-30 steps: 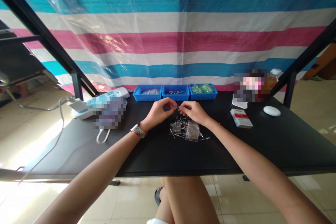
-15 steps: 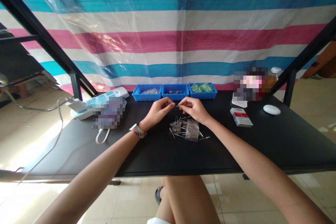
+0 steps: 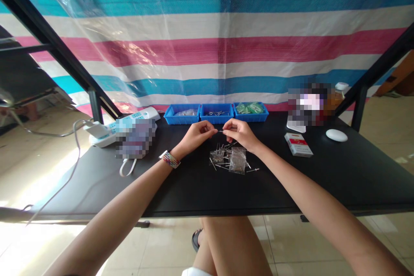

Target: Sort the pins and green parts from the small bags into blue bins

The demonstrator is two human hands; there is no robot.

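Note:
Between the fingertips of my left hand (image 3: 201, 135) and my right hand (image 3: 239, 135) runs a thin metal blind rivet (image 3: 220, 131), pinched at either end. It lies roughly level, just above the table, and most of it is hidden by the fingers. Below my right hand is a loose heap of similar blind rivets (image 3: 253, 170). A clear plastic bag (image 3: 237, 160) lies on the heap, and a smaller clear bag (image 3: 217, 155) is to its left. Just beyond my hands, the middle blue bin (image 3: 216, 120) holds several thin metal pieces.
A left blue bin (image 3: 182, 120) holds clear bags; a right blue bin (image 3: 251, 117) holds green packets. To the left are a power strip (image 3: 150, 114) and a blurred device with a white loop (image 3: 127, 167). A cigarette pack (image 3: 299, 145) and a white oval object (image 3: 337, 135) sit right.
My right fingertips have shifted slightly right, so the gap between the hands is a little wider and more of the rivet shows. Both hands keep their pinch.

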